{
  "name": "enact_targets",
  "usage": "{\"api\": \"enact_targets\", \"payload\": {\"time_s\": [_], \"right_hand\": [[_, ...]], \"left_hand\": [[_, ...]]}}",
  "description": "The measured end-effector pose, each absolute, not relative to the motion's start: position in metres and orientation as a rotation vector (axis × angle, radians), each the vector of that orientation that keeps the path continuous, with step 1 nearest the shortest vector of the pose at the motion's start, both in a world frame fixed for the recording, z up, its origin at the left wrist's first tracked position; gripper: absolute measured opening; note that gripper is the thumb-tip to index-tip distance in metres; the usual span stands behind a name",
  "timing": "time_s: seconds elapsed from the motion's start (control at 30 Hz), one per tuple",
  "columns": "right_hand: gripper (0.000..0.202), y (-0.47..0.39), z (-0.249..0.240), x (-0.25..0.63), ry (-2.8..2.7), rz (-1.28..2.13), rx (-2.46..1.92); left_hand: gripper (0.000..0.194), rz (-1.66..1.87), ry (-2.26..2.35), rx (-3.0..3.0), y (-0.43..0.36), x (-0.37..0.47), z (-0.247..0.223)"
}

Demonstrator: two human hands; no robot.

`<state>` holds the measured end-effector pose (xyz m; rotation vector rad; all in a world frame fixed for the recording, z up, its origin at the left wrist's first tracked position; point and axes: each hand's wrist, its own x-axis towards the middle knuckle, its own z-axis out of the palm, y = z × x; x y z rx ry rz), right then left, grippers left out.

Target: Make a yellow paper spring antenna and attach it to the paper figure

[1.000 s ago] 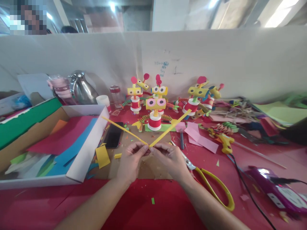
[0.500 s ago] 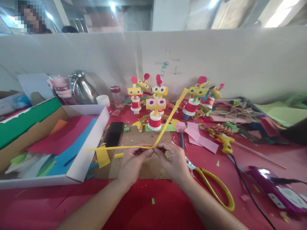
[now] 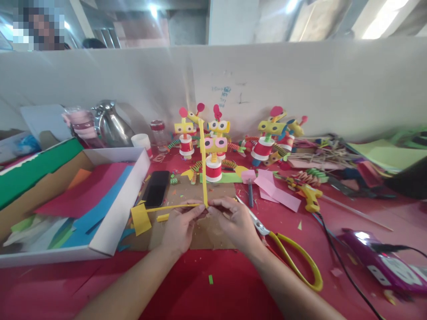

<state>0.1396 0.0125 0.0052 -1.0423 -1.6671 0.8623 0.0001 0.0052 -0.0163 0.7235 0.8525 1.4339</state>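
Two long yellow paper strips (image 3: 203,169) meet at a corner between my fingertips, one standing upright and the other running out to the left. My left hand (image 3: 183,226) pinches the strips at that corner. Against its fingertips, my right hand (image 3: 234,222) is closed on the same corner. Below both hands lies a brown cardboard sheet (image 3: 213,238). Just beyond stands a paper-cup figure (image 3: 214,169) with pink-ringed eyes, partly behind the upright strip. Yellow-handled scissors (image 3: 295,258) lie beside my right wrist, and a yellow paper piece (image 3: 141,219) is left of my left hand.
An open white box (image 3: 120,213) of coloured paper stands at left, near a black phone (image 3: 156,189). More cup figures (image 3: 262,149) line the back. At right are pink paper strips (image 3: 278,191), a yellow glue gun (image 3: 312,198) with a cord and a purple power strip (image 3: 383,262).
The upright strip has swung from leaning right to nearly vertical. The other strip's left end has drawn closer to my left hand. Both hands keep their pinch at the corner.
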Motion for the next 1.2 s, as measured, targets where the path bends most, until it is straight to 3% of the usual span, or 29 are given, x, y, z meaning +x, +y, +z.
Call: {"api": "enact_targets", "payload": {"time_s": [0.1, 0.43, 1.2], "right_hand": [[0.018, 0.012, 0.004, 0.138, -1.610, 0.993, -0.995], [0.017, 0.010, 0.007, 0.137, -1.679, 0.870, -1.008], [0.010, 0.014, 0.010, 0.142, -1.326, 1.303, -0.964]], "left_hand": [[0.007, 1.460, 0.809, 0.666, 0.005, 0.000, -0.015], [0.007, 1.463, 0.806, 0.665, 0.000, 0.003, -0.008], [0.016, 1.386, 0.791, 0.610, 0.001, 0.002, -0.006]]}}
